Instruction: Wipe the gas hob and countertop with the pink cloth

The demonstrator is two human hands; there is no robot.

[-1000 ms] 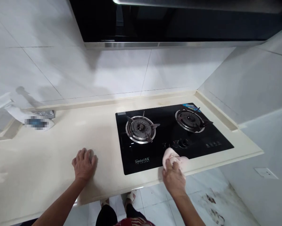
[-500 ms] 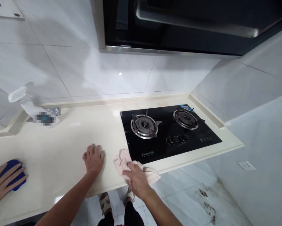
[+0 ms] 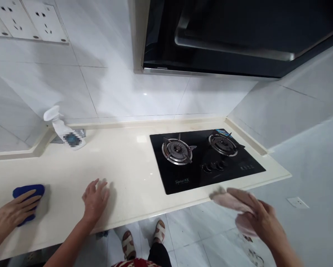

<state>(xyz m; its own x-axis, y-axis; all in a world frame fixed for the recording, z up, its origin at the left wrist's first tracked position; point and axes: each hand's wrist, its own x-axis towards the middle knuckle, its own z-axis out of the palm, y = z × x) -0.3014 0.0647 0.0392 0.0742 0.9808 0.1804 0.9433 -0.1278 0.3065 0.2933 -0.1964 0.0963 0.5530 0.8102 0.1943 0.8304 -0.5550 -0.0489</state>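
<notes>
My right hand [image 3: 262, 217] grips a pale pink cloth [image 3: 230, 202], held up off the counter past its front edge, to the right of the stove's front. The cloth is smeared by motion. On or just over the cream counter [image 3: 127, 196], my left hand [image 3: 96, 198] has its fingers apart and holds nothing. A black two-burner gas stove [image 3: 194, 180] is set into the counter between and beyond my hands.
At the far left another person's hand [image 3: 14, 213] presses a blue cloth [image 3: 36, 190] on the counter. A white spray bottle [image 3: 62, 128] is by the back wall. A dark range hood [image 3: 224, 33] overhangs the stove. Wall sockets [image 3: 46, 24] are at upper left.
My right hand has lifted the pink cloth off the counter by the stove's front left corner and swung it right. My left hand has shifted left. The view has turned left.
</notes>
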